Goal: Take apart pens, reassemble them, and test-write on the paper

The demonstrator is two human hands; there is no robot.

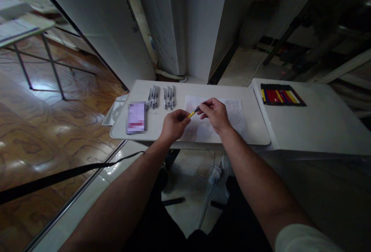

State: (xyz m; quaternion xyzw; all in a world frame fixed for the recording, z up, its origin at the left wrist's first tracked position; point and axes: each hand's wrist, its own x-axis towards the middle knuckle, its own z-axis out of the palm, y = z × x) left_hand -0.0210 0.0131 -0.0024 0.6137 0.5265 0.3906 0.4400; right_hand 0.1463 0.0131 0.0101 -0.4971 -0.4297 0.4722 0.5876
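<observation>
Above the scribbled white paper on the small white table, I hold one yellow-and-black pen. Beside the paper lie two clusters of clear pens, a left one and a right one, each too blurred to count surely; I see one pixelated purple rectangle and one pack of coloured pens. My left hand is closed on the yellow barrel; my right hand pinches the dark end, fingers curled. The pen's long axis slants between them, dark end pointing rightward and away from me.
</observation>
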